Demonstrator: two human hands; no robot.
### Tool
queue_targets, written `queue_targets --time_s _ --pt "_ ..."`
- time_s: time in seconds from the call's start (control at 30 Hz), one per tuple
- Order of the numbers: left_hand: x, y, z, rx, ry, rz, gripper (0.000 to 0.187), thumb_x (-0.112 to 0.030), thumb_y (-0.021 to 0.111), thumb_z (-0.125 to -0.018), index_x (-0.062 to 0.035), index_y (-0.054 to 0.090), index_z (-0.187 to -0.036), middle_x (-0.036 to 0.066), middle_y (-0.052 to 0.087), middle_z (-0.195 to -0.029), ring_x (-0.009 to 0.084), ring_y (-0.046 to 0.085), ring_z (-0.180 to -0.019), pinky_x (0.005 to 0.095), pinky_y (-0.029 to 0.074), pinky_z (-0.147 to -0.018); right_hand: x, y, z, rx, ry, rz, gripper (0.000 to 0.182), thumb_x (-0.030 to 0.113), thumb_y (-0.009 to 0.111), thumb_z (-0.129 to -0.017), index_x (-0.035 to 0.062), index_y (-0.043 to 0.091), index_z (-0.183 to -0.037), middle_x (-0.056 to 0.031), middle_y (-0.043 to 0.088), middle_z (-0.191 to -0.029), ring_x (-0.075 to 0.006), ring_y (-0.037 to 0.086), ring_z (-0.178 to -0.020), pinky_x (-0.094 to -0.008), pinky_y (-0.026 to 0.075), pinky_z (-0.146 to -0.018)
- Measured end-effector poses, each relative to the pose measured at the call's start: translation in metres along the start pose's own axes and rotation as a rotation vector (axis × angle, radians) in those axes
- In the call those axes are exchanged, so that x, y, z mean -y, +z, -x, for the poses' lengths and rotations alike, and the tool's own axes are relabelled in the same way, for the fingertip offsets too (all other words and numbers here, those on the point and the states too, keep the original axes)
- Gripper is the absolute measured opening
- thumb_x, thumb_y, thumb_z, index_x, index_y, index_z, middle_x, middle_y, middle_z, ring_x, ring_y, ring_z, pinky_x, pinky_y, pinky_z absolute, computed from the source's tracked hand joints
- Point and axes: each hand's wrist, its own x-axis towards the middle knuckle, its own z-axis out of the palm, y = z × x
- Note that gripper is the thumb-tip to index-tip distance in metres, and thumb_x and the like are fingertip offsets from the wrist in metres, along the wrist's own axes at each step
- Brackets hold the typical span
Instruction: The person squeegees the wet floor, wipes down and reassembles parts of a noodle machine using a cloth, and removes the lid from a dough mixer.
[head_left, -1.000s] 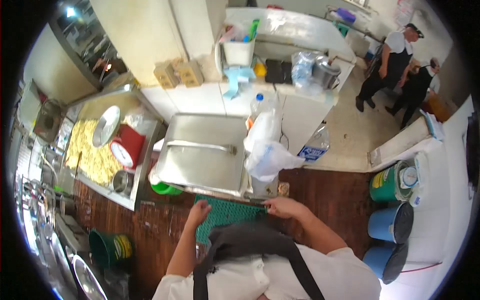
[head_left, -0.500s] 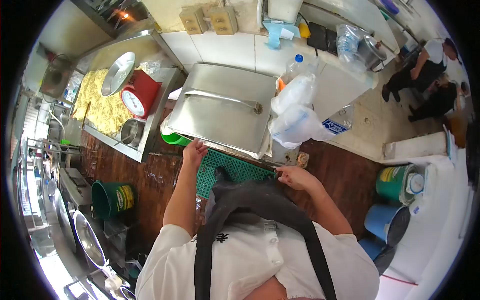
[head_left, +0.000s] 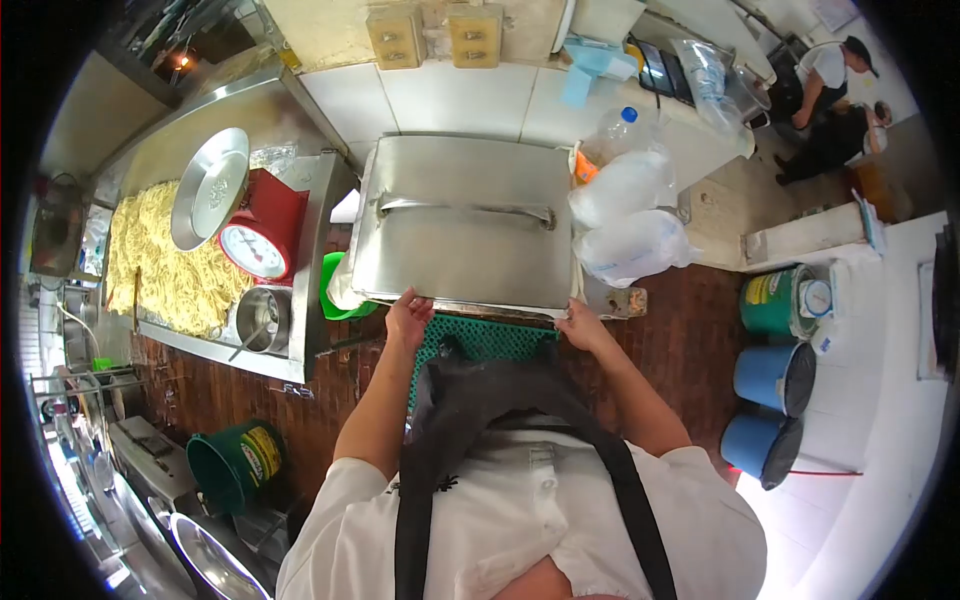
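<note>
A rectangular stainless steel lid (head_left: 470,255) with a long bar handle covers a container in front of me. Pale cloth (head_left: 344,285) sticks out from under its left side, and a light strip shows along its front. At the front edge, left of centre, my left hand (head_left: 408,320) has its fingers closed on the cloth rim. My right hand (head_left: 583,328) pinches the cloth at the front right corner. Both hands touch the edge just below the lid, so the exact grip is partly hidden.
To the left, a red scale (head_left: 272,225) with a metal pan stands beside yellow noodles (head_left: 165,260) and a steel pot (head_left: 263,318). White plastic bags (head_left: 635,245) and a bottle (head_left: 615,130) sit at the right. Buckets (head_left: 775,375) line the right wall. Two people (head_left: 825,85) are farther back.
My right hand has moved up to the lid's front right corner. My left hand has shifted slightly right along the front edge. The view has turned and come nearer to the lid.
</note>
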Motion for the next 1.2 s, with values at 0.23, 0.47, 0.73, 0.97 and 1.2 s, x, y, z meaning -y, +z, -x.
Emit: queue_targets --time_s 0.23,0.47,0.73,0.97,1.2 --pt "0.006 -0.008 -0.011 0.069 -0.066 0.021 0.020 -0.025 0.061 -0.099 -0.0080 0.055 -0.092 0.006 0.057 -0.078 0.0253 0.063 -0.075 0.0386 0.053 -0.067 0.022 -0.011 0.020 0.016 0.088 -0.139 0.053 0.024 0.070 -0.088 -0.0005 0.053 -0.132 -0.0273 0.065 -0.119 -0.0452 0.060 -0.114 -0.0463 0.048 -0.096" --pt "-0.008 0.022 0.044 0.108 0.147 0.065 0.017 -0.019 0.062 -0.098 -0.0086 0.050 -0.104 0.005 0.059 -0.085 0.0211 0.063 -0.075 0.0373 0.053 -0.065 -0.013 -0.005 0.020 0.073 0.165 -0.120 0.064 0.030 0.070 -0.091 -0.0012 0.047 -0.143 -0.0223 0.068 -0.117 -0.0284 0.069 -0.102 -0.0380 0.053 -0.089" --pt "-0.089 0.151 0.103 0.209 0.582 -0.014 0.019 -0.017 0.067 -0.097 -0.0095 0.050 -0.102 0.004 0.060 -0.082 0.0181 0.061 -0.069 0.0331 0.052 -0.061 -0.035 -0.012 0.003 0.072 -0.036 -0.133 0.068 0.031 0.070 -0.090 -0.0026 0.044 -0.142 -0.0271 0.062 -0.126 -0.0396 0.063 -0.113 -0.0446 0.051 -0.094" --pt "-0.154 0.242 0.057 0.237 0.612 -0.127 0.020 -0.017 0.069 -0.095 -0.0053 0.054 -0.103 0.008 0.060 -0.079 0.0231 0.065 -0.066 0.0311 0.051 -0.051 0.013 -0.041 -0.016 0.240 -0.051 -0.113 0.056 0.035 0.067 -0.090 -0.0047 0.051 -0.127 -0.0277 0.063 -0.121 -0.0413 0.062 -0.111 -0.0475 0.049 -0.095" --pt "-0.124 0.265 0.070 0.190 0.606 -0.236 0.035 -0.031 0.063 -0.100 0.0013 0.055 -0.109 0.013 0.063 -0.087 0.0253 0.066 -0.068 0.0335 0.053 -0.052 -0.020 -0.026 -0.029 0.260 -0.176 -0.248 0.051 0.031 0.067 -0.090 -0.0060 0.052 -0.122 -0.0277 0.066 -0.113 -0.0427 0.064 -0.106 -0.0482 0.051 -0.090"
